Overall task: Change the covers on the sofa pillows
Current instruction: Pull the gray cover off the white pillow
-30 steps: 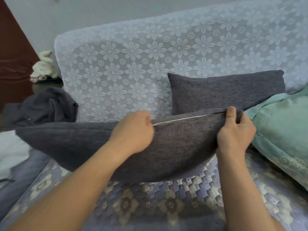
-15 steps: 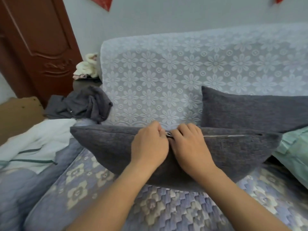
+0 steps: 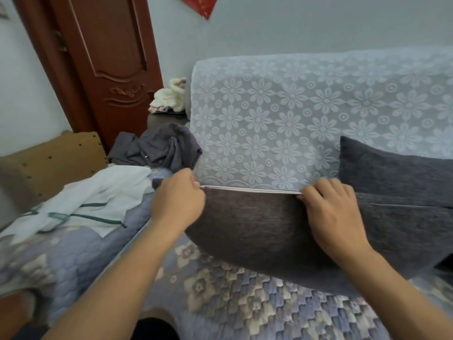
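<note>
**Zipper run on grey pillow in progress, task mid-way at best**

Grey pillow (image 3: 257, 229) is lying on its side on the sofa seat (image 3: 220, 298), zipper edge (image 3: 250, 188) facing up along the top. Left hand (image 3: 177, 204) is pinching at the left end of the zipper line, likely the pull, though the pull itself is hidden. Right hand (image 3: 331, 207) is pinching the seam further right, bracing the fabric. Hands are apart, with a pale strip of zipper tape showing between them.

Can't tell if the zip is opening or closing. Second grey pillow (image 3: 397, 168) is leaning on the backrest (image 3: 282, 106) behind, covered. Crumpled grey cloth (image 3: 159, 148) on the left end looks like a loose cover; white cloth (image 3: 98, 200) beside it.

Judging: one pillow looks finished, this one in hand, rest unclear.
</note>
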